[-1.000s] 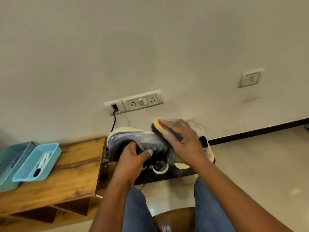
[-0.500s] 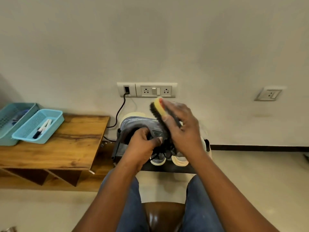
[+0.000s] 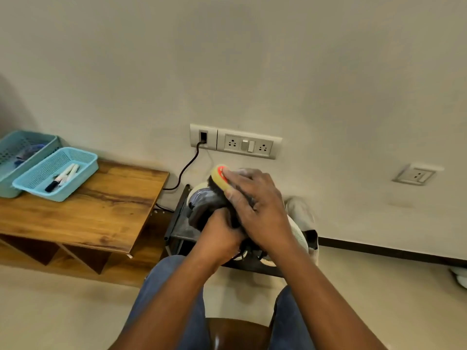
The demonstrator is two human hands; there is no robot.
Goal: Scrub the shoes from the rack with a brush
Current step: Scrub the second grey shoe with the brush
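So I'm looking down at my hands working right in front of my knees, dead centre of the view. My left hand point(image 3: 219, 233) is curling around the grey sneaker with the cream sole point(image 3: 202, 201), gripping it from the near side with its toe pointing away toward 12 o'clock. My right hand point(image 3: 260, 210) is wrapping its fingers over the yellow-backed scrub brush with dark bristles point(image 3: 219, 181), and the bristles are pressing against the top of that shoe, the brush tip sticking out past my fingertips at about 11 o'clock from the hand.

The shoe is hanging over the low black metal shoe rack point(image 3: 178, 223), which is sitting on the floor against the wall. Another pale shoe point(image 3: 300, 210) is poking out at 3 o'clock behind my right hand; I can't tell much more about it.

Off at 9 o'clock the wooden desk point(image 3: 101, 208) is carrying two light blue plastic baskets: the nearer basket point(image 3: 56, 173) is holding a few marker pens point(image 3: 63, 176), and the farther basket point(image 3: 22, 150) is touching it at 10 o'clock. On the wall at 12 o'clock, the beige socket panel point(image 3: 236, 144) has a black cable point(image 3: 185, 169) plugged in, drooping down behind the desk edge.
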